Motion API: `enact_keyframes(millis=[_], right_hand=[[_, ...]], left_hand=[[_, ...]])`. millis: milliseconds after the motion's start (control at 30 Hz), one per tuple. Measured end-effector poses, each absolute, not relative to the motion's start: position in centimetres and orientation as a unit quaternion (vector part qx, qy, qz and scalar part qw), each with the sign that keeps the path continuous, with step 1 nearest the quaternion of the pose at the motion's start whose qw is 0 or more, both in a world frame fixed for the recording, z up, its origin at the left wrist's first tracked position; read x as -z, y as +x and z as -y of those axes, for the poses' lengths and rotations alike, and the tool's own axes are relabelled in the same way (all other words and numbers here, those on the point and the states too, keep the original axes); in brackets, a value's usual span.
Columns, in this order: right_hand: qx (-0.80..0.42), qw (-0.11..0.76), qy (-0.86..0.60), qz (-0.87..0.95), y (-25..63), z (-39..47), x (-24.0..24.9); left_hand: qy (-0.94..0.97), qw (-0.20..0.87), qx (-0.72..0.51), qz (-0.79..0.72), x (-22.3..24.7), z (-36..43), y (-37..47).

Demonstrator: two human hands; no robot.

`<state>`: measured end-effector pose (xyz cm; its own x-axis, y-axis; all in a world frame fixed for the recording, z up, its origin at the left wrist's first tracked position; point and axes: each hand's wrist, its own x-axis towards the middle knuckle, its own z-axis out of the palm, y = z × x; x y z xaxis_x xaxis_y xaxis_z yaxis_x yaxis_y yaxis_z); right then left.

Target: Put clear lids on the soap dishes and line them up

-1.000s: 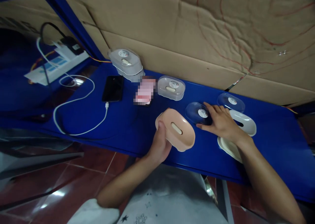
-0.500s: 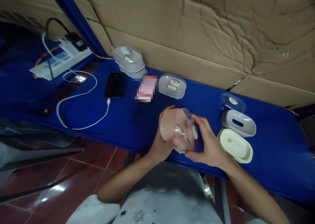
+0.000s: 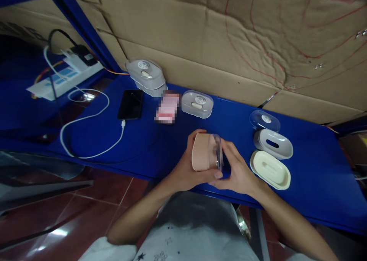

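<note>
A pink plastic box with rounded ends is held tilted on its side above the near edge of the table. My left hand is wrapped around its base, the thumb along the near side. On the box's right end sits a clear lid, seen almost edge-on. My right hand grips that lid, fingers at the far side and thumb at the near side. Whether the lid is pressed fully down I cannot tell.
To the right lie a clear lid, a grey slotted box and a cream tray. Two lidded grey boxes stand at the back. A black phone, a pixelated pink-screened phone, a white cable and a power strip are leftward.
The pink box has turned, so its side now faces me and the lid shows nearly edge-on. The lid sits closer in on the box. Both hands still hold on.
</note>
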<state>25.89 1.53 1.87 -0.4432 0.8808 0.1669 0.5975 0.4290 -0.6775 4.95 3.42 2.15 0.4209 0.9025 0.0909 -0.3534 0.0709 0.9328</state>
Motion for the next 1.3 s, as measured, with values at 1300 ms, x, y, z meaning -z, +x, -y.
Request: enact_keyframes(millis=[1300], right_hand=[[-0.115, 0.361, -0.432, 0.819, 27.5, -2.9, -1.2]], left_hand=[[0.473, 0.561, -0.586, -0.343, -3.1, -2.7, 5.5]])
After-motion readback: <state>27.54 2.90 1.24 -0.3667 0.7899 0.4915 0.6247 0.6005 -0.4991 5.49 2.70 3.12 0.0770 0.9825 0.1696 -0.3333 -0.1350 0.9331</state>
